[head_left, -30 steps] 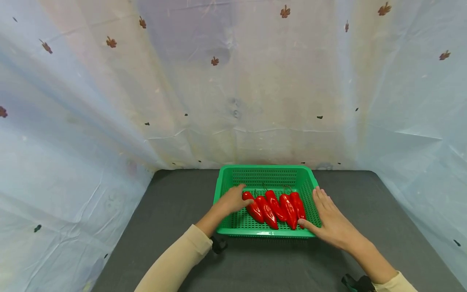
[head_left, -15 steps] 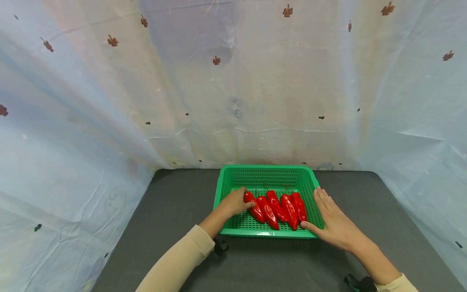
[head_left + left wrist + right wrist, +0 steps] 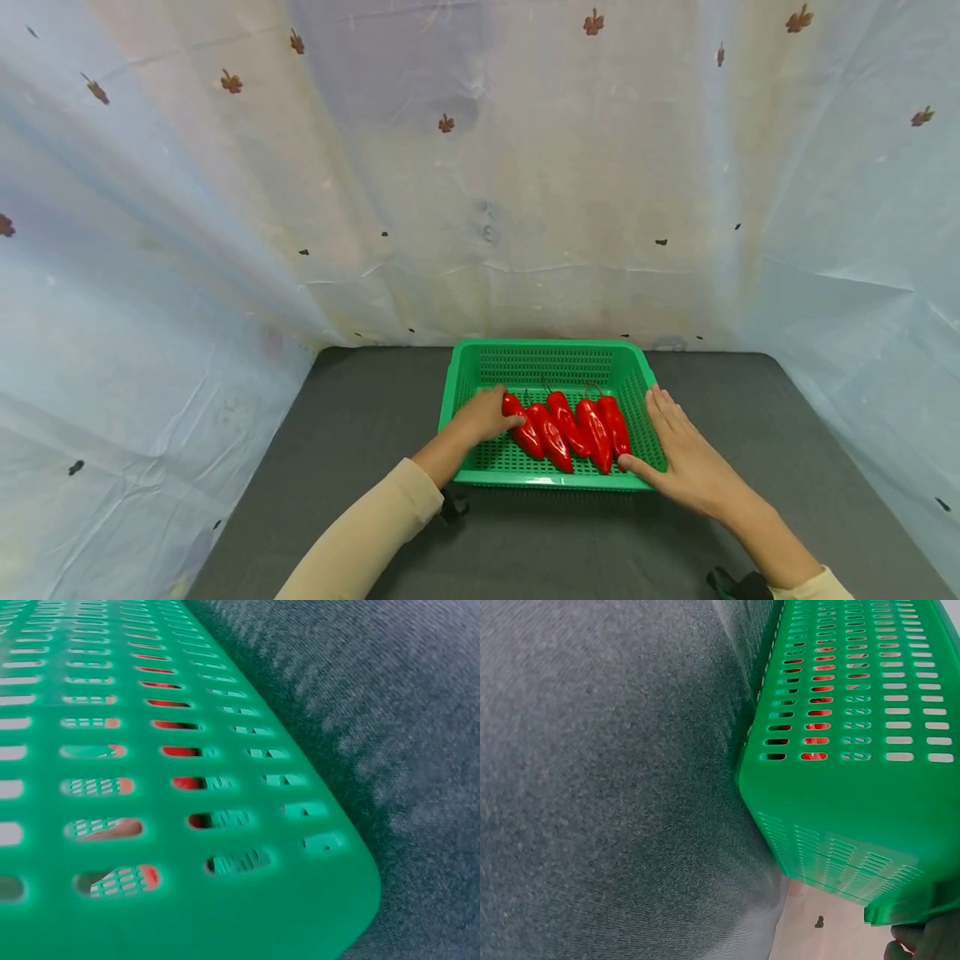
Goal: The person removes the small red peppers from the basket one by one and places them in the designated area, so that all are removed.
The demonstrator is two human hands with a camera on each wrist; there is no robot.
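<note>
Two cream sleeves (image 3: 367,533) lie nearest, soft cloth, with a bit of black strap (image 3: 453,507) at each wrist. Under them spreads the table (image 3: 570,546), dark grey, finely woven and faintly fuzzy, its far corners rounded.

On it stands a green basket (image 3: 555,481), smooth plastic, oblong, with a near rim that catches the light and walls pierced by rows of rounded slots; red shows through them in both wrist views.

Along its right rim rests the right hand (image 3: 690,467), fingers straight and close together, pointing far, thumb spread well away over the near right corner. The thumb's tip is at the low end of the rightmost pepper (image 3: 615,427); I can't tell whether they touch.

Five peppers (image 3: 551,437) lie side by side on the basket's mesh floor, glossy and red, plump at the far end, tapering toward the near rim, some with thin curling stems. The left hand (image 3: 483,417) leans in over the left side and pinches the leftmost pepper (image 3: 528,439), thumb across its right side, fingers round its left, parted by only the pepper's width.

Past the table hangs a pale, wrinkled sheet (image 3: 555,200), slightly shiny, dotted with brown leaves (image 3: 593,22).
</note>
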